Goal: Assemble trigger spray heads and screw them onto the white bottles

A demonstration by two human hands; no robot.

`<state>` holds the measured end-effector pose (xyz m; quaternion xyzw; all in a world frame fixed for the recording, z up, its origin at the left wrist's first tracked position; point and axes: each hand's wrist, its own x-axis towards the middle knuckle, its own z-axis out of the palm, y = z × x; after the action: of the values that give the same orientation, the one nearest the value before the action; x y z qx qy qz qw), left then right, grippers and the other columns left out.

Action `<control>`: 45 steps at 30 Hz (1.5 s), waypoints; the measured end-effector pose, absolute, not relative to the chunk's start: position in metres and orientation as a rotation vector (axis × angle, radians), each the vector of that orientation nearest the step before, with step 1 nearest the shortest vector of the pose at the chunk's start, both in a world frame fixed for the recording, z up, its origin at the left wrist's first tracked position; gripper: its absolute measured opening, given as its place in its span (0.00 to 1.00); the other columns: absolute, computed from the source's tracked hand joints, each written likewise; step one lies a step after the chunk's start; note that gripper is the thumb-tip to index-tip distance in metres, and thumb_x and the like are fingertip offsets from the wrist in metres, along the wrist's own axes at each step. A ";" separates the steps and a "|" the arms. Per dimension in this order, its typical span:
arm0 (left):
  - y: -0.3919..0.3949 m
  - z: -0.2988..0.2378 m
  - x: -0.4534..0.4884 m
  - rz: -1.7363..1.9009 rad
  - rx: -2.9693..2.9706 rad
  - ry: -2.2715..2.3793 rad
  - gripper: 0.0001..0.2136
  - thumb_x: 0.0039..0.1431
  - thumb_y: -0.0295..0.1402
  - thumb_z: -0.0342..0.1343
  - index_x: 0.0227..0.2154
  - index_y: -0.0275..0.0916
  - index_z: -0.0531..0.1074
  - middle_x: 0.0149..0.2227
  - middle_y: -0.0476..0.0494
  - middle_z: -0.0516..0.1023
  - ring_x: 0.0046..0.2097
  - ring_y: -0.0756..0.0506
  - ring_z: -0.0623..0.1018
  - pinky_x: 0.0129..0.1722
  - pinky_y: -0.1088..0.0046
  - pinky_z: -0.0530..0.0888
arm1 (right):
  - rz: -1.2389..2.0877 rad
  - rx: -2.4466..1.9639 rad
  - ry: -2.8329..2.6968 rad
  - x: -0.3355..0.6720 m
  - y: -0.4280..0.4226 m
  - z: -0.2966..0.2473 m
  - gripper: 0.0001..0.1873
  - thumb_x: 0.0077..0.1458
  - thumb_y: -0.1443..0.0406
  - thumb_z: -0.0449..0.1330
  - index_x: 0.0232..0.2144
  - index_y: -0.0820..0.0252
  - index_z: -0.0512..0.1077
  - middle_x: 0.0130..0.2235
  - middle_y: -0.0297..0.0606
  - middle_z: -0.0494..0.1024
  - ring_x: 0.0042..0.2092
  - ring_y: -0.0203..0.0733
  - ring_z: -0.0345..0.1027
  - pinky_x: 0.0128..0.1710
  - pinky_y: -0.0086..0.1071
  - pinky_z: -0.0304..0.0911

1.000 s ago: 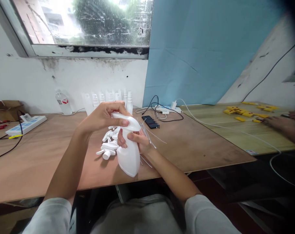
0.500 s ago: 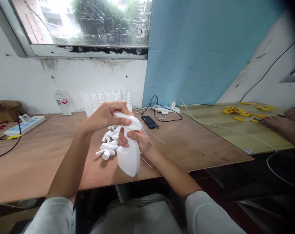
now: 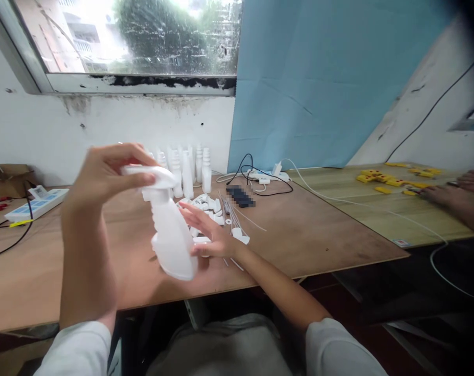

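A white spray bottle (image 3: 172, 240) hangs tilted over the table, its sprayer head at the top left. My left hand (image 3: 115, 175) is closed on that head, thumb in front and fingers behind. My right hand (image 3: 217, 237) is open beside the bottle's lower body, fingers stretched out. Its thumb tip is at the bottle's edge; whether it touches I cannot tell. Behind the right hand lies a pile of white sprayer heads (image 3: 211, 203). Thin white tubes (image 3: 234, 222) lie just right of the pile.
Several white bottles (image 3: 187, 175) stand by the wall. A dark phone (image 3: 240, 196), cables and a power strip (image 3: 286, 176) lie behind. Another power strip (image 3: 36, 204) and a cardboard box (image 3: 11, 183) are left. At right, another person's hands (image 3: 448, 201) are near yellow parts (image 3: 381, 179).
The spray bottle has moved left with my left hand. My right hand has come off the bottle's neck and opened, uncovering more of the sprayer heads and tubes.
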<state>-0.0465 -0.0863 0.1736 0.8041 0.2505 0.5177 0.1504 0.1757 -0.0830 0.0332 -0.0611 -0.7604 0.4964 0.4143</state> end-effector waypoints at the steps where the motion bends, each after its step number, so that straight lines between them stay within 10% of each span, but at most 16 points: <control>1: -0.089 0.175 -0.055 1.634 2.247 0.778 0.06 0.45 0.31 0.68 0.29 0.39 0.80 0.27 0.47 0.76 0.28 0.50 0.71 0.23 0.75 0.64 | 1.200 -0.160 -1.900 0.178 -0.080 0.034 0.44 0.50 0.60 0.68 0.64 0.49 0.51 0.65 0.45 0.57 0.66 0.48 0.52 0.64 0.47 0.48; 13: -0.069 0.170 -0.135 1.981 2.054 1.813 0.14 0.44 0.38 0.67 0.37 0.44 0.81 0.25 0.55 0.75 0.24 0.53 0.66 0.20 0.76 0.61 | 0.946 -0.602 -1.651 0.244 -0.003 0.025 0.15 0.55 0.57 0.61 0.41 0.60 0.71 0.40 0.40 0.78 0.31 0.35 0.72 0.34 0.32 0.67; 24: -0.060 0.166 -0.037 1.909 1.952 0.946 0.07 0.45 0.36 0.69 0.26 0.40 0.79 0.26 0.51 0.79 0.26 0.52 0.72 0.23 0.74 0.66 | 1.349 -0.238 -1.788 0.177 -0.034 0.090 0.27 0.51 0.50 0.63 0.50 0.56 0.69 0.52 0.42 0.73 0.52 0.43 0.68 0.50 0.36 0.66; 31: -0.063 0.151 0.006 1.596 1.994 0.964 0.16 0.50 0.47 0.63 0.30 0.39 0.78 0.24 0.48 0.77 0.21 0.52 0.71 0.18 0.74 0.63 | 1.809 -0.083 -1.633 0.159 -0.055 0.108 0.22 0.51 0.56 0.65 0.44 0.62 0.68 0.37 0.41 0.77 0.30 0.38 0.71 0.28 0.31 0.69; 45: -0.058 0.179 -0.077 2.405 1.694 0.896 0.16 0.63 0.42 0.51 0.29 0.35 0.73 0.21 0.53 0.67 0.24 0.54 0.69 0.26 0.72 0.68 | 1.781 -0.185 -1.374 0.174 -0.061 0.066 0.14 0.50 0.62 0.66 0.38 0.61 0.68 0.28 0.31 0.72 0.25 0.34 0.66 0.26 0.30 0.62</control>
<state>-0.0767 -0.0581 0.1791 0.5507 0.2912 0.7816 0.0333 0.1744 -0.0605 0.0658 -0.0739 -0.5503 0.7132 0.4279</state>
